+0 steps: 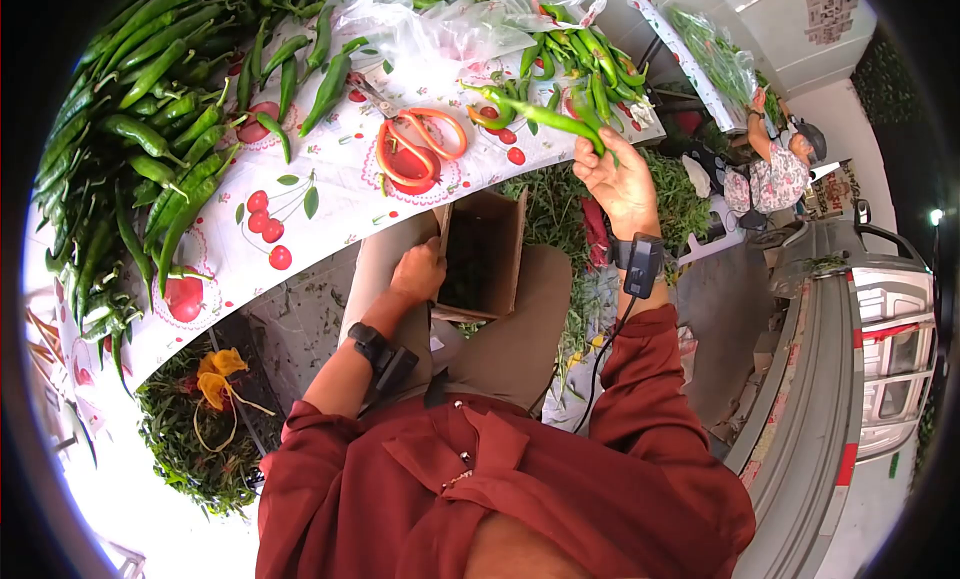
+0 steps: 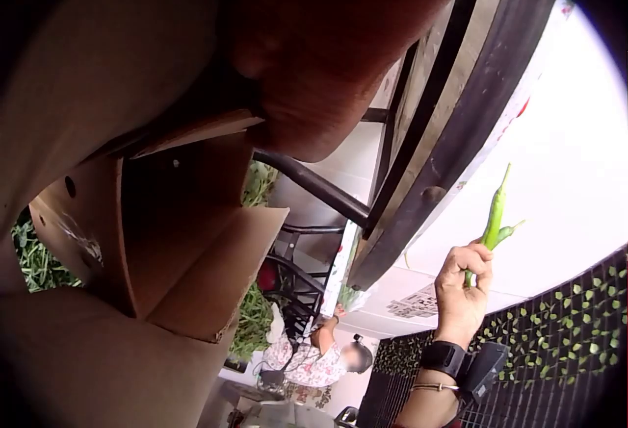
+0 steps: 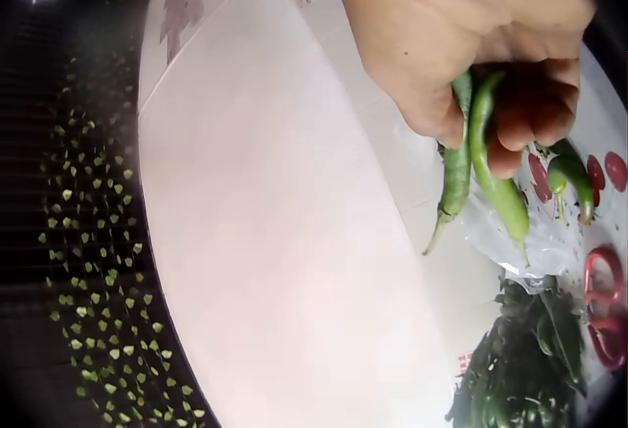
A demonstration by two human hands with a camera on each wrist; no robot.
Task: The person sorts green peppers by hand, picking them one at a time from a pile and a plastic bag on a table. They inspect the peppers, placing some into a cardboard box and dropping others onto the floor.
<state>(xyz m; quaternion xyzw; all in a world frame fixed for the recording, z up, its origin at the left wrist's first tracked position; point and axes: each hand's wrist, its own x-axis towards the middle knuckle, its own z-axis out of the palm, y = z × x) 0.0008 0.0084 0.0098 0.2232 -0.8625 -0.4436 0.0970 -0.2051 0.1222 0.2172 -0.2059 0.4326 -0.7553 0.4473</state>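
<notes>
Green peppers (image 1: 550,118) are pinched between thumb and fingers of the right hand (image 1: 622,187), raised at the table's right part. In the right wrist view two peppers (image 3: 498,178) hang from that hand (image 3: 471,46), side by side; the left wrist view shows them (image 2: 495,214) above the hand (image 2: 461,296). The left hand (image 1: 418,271) lies low by the thigh, beside the open cardboard box (image 1: 520,254); its fingers are mostly hidden. Red-handled scissors (image 1: 408,157) lie on the flowered tablecloth (image 1: 335,194).
A big heap of green peppers (image 1: 130,109) covers the table's left. A smaller pile (image 1: 600,64) and a clear plastic bag (image 1: 430,24) lie at the right. Leafy stems (image 1: 565,214) cover the ground beyond the box. Another person (image 1: 780,169) and a vehicle (image 1: 890,349) are farther right.
</notes>
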